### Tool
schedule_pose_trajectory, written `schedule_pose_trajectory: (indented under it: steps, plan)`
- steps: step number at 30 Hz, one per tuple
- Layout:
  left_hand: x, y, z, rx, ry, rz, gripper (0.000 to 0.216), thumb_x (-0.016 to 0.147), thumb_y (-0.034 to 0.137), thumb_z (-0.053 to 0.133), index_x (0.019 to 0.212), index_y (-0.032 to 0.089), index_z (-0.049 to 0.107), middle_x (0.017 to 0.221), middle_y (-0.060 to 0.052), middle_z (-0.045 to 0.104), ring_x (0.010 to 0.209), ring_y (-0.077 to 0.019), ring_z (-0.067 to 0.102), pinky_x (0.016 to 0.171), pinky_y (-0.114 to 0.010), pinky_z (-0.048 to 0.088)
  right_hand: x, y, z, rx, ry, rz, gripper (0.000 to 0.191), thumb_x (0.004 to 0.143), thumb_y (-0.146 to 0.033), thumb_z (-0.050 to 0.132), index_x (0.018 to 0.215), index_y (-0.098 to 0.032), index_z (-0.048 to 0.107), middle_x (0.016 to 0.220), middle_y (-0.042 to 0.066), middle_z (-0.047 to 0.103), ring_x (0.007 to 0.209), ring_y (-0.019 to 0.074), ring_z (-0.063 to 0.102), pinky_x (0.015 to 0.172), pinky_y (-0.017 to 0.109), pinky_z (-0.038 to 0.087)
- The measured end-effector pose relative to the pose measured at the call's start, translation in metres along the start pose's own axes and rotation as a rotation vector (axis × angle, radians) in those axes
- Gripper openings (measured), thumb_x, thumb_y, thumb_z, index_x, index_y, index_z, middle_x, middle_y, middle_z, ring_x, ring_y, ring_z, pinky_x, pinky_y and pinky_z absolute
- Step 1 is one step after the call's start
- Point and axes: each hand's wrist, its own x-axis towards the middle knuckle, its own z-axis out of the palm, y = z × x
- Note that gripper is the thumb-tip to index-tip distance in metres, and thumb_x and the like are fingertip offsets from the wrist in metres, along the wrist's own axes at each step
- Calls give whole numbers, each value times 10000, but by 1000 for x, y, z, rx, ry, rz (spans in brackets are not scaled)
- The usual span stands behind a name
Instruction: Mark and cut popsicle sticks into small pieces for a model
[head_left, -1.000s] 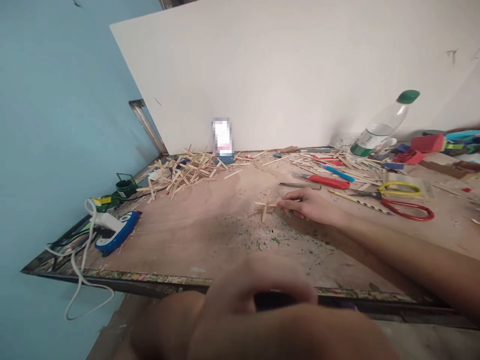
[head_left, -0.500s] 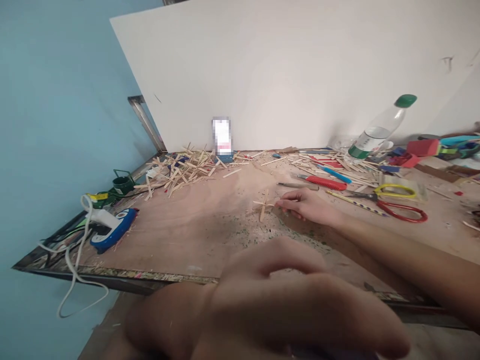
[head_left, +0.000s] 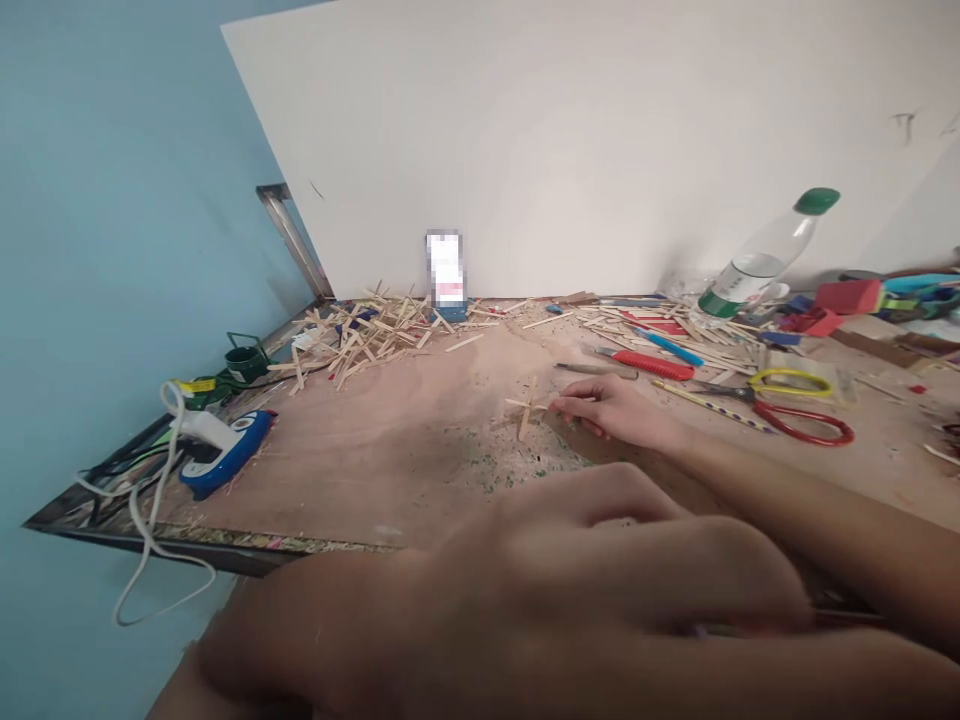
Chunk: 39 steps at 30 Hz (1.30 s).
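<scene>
My right hand (head_left: pixel 604 410) rests low over the board, its thumb and fingertips pinched on one end of a small cross of thin wooden sticks (head_left: pixel 526 408). The cross lies on the wooden work board (head_left: pixel 360 440), among scattered green specks. Close to the camera, my left hand (head_left: pixel 570 590) fills the bottom of the view, large and blurred. Its fingers point right and look bent, but what lies within them is hidden. A craft knife with a red handle (head_left: pixel 652 365) and a thin grey tool (head_left: pixel 596 371) lie just beyond my right hand.
Heaped stick crosses (head_left: pixel 375 335) lie at the back left, near a lit phone (head_left: pixel 448 270). Loose sticks (head_left: pixel 720 350), scissors (head_left: pixel 802 430), a patterned pencil (head_left: pixel 712 405) and a tilted bottle (head_left: pixel 739 285) are on the right. A blue-edged power strip (head_left: pixel 229 465) with cords sits left.
My left hand has shifted to the right across the bottom of the view. My right hand and the stick cross stay about where they were.
</scene>
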Motion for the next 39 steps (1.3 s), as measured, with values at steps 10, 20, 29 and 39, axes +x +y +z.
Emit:
schedule_pose_trajectory:
  steps: [10, 20, 29, 39]
  plan:
    - [23, -99, 25, 47, -138, -147, 327, 1054, 319, 498, 772, 210, 623, 766, 25, 695, 695, -151, 599, 659, -294, 353, -3, 16, 9, -9, 57, -210, 326, 865, -166, 633, 1150, -125, 787, 893, 45, 787, 729, 172, 671, 666, 265, 514]
    - [26, -164, 62, -38, 24, -441, 524, 917, 596, 490, 586, 190, 480, 562, 16, 465, 581, -148, 428, 598, -297, 266, -2, 20, 15, -87, 46, -249, 256, 846, -132, 716, 1069, -180, 832, 1029, 40, 809, 911, 193, 702, 800, 265, 509]
    - [24, -167, 73, -115, 70, -401, 448, 938, 503, 521, 634, 184, 598, 605, 0, 590, 599, -156, 506, 602, -283, 318, -1, 13, 19, -129, 59, -232, 279, 829, -122, 690, 1044, -197, 850, 924, 20, 797, 791, 171, 646, 719, 256, 456]
    - [23, -162, 74, -168, 78, -268, 343, 964, 385, 551, 699, 191, 649, 726, -15, 648, 722, -167, 580, 728, -288, 410, -1, 19, 18, -15, 84, -197, 243, 848, -158, 594, 934, -161, 821, 868, 36, 780, 663, 154, 583, 625, 265, 430]
